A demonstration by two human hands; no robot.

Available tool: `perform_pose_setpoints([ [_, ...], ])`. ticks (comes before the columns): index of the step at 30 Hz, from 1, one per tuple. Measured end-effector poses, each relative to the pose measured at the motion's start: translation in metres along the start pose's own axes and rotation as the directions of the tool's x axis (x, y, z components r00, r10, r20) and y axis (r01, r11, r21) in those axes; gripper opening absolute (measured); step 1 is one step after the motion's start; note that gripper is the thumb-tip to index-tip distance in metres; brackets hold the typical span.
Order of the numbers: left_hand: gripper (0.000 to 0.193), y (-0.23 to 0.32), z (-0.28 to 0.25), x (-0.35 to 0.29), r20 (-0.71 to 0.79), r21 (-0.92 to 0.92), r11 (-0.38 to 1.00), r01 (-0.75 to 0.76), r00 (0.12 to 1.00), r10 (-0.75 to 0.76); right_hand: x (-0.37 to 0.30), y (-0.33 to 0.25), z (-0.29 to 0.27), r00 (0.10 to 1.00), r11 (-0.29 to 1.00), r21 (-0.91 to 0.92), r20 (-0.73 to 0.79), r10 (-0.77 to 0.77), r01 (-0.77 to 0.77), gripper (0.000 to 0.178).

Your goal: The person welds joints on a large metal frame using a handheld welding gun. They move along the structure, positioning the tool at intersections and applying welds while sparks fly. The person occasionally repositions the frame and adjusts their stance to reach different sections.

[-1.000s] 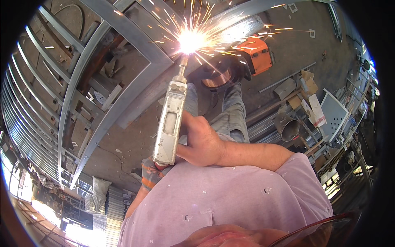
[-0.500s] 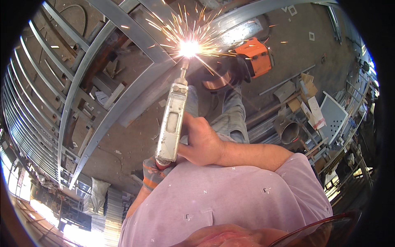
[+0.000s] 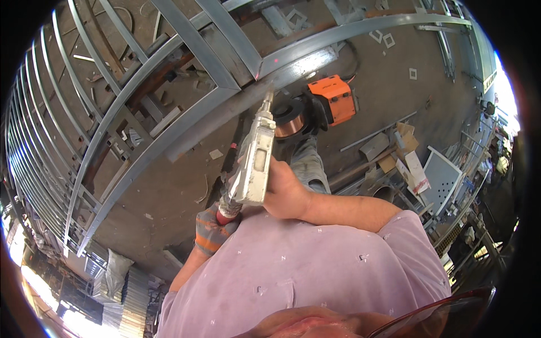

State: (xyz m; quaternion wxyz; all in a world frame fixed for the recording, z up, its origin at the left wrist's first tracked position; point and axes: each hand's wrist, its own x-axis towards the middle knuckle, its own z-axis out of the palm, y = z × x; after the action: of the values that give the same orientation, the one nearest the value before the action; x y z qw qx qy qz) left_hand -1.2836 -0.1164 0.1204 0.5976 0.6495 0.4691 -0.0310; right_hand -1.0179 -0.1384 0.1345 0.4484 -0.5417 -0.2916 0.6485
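A worn, pale grey handheld laser welding gun (image 3: 258, 160) points away from me, its narrow nozzle (image 3: 268, 101) just short of the metal frame's corner joint. My bare right hand (image 3: 286, 191) is wrapped round the gun's right side; some of its fingers are hidden behind the body. In a grey and orange glove, my left hand (image 3: 213, 230) grips the rear of the gun around its red collar (image 3: 225, 217). The steel frame (image 3: 270, 63) is made of curved and straight square tubes. Small red light spots show on it near the joint, without sparks.
An orange wire feeder (image 3: 332, 100) with a copper-coloured wire spool (image 3: 290, 125) stands on the floor beyond my legs. Curved bars (image 3: 62, 107) fill the left side. Cardboard scraps (image 3: 407, 138), a perforated metal panel (image 3: 442, 174) and lengths of metal lie at the right.
The bright sparks at the nozzle have gone out. The gun has shifted right and toward me, away from the joint, with both hands still on it. The view has shifted slightly.
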Motion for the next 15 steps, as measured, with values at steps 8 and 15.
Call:
perform_pose_setpoints([
  [8,0.045,0.057,0.028,0.022,-0.017,0.090,0.965,-0.247,0.968,0.250,-0.036,-0.013,-0.059,0.981,0.924,0.334,-0.115,-0.154,0.185,0.061],
  [15,0.041,0.054,0.085,0.044,0.033,-0.229,0.938,-0.260,0.961,0.274,-0.069,-0.076,-0.154,0.961,0.871,0.407,-0.151,-0.232,0.274,0.038],
])
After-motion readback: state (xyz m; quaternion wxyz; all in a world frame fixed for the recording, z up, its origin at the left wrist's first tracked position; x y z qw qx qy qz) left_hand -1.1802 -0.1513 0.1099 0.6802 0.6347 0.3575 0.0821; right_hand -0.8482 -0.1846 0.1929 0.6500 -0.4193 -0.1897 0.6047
